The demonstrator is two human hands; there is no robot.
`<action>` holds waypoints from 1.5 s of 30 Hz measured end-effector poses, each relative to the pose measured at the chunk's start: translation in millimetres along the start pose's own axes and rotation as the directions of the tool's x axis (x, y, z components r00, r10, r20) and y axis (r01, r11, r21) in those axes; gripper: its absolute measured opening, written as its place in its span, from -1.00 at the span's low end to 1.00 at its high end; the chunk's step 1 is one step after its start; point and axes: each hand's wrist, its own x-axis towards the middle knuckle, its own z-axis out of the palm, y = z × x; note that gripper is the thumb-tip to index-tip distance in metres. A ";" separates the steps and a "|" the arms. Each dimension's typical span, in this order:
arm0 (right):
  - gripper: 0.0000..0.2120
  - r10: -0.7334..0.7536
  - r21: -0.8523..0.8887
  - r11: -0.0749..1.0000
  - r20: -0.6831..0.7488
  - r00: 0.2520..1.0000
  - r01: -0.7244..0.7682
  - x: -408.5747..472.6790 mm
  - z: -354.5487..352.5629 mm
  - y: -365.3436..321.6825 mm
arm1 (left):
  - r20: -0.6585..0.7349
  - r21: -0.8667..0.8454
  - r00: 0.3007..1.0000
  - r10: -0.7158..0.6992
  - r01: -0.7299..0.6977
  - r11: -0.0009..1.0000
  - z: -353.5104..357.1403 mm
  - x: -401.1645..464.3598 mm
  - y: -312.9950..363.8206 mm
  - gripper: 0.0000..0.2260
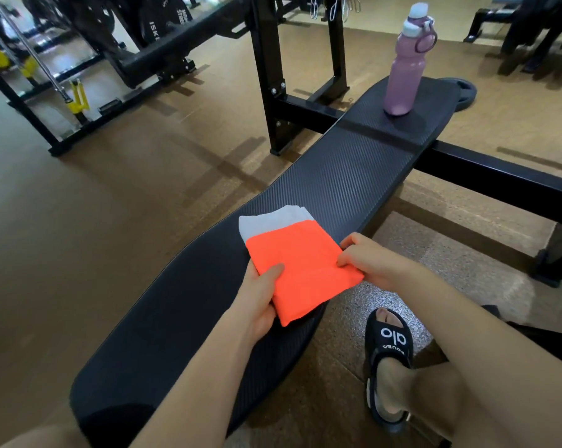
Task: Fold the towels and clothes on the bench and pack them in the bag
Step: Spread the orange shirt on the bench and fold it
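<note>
A folded bright orange cloth [300, 270] lies on top of a folded grey towel [270, 221], both on the black padded bench [337, 176]. My left hand [260, 299] grips the orange cloth's near left edge, thumb on top. My right hand [366, 260] pinches its right edge with the fingertips. The near right corner of the orange cloth hangs past the bench's edge. No bag is in view.
A pink water bottle [405, 66] stands upright at the bench's far end. Black rack uprights [270, 69] rise beside the bench on the left. A weight plate [460, 92] lies on the floor behind it. My foot in a black sandal [391, 357] rests right of the bench.
</note>
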 end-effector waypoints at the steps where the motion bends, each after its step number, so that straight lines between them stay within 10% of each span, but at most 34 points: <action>1: -0.78 0.007 0.010 1.000 0.020 1.000 -0.007 -6.9 3.2 0.7 | 0.008 0.048 1.000 0.014 -0.015 0.999 -3.7 -6.4 1.2 -0.64; 13: -0.87 0.050 0.251 0.958 0.331 0.942 -0.140 -128.1 16.8 15.9 | 0.229 0.186 0.964 0.137 -0.182 0.966 -31.8 -116.1 33.0 -0.65; 18: -0.28 -0.025 0.438 0.884 0.400 0.916 -0.167 -171.9 31.3 39.9 | 0.419 0.264 0.893 0.166 -0.295 0.919 -25.4 -171.5 41.6 -0.62; 21: -0.36 -0.172 0.567 0.815 0.435 0.884 -0.120 -199.6 45.6 52.9 | 0.502 0.344 0.851 0.151 -0.358 0.868 -23.8 -198.9 43.7 -0.62; 29: -0.80 -0.309 0.679 0.724 0.163 0.937 0.121 -255.5 38.1 67.1 | 0.547 0.523 0.835 0.047 -0.386 0.760 -8.0 -230.2 59.8 -0.60; 45: -0.77 -0.168 0.630 0.755 -0.086 0.982 0.184 -327.6 -39.8 82.6 | 0.721 0.492 0.690 -0.065 -0.444 0.749 71.4 -207.3 27.4 -0.63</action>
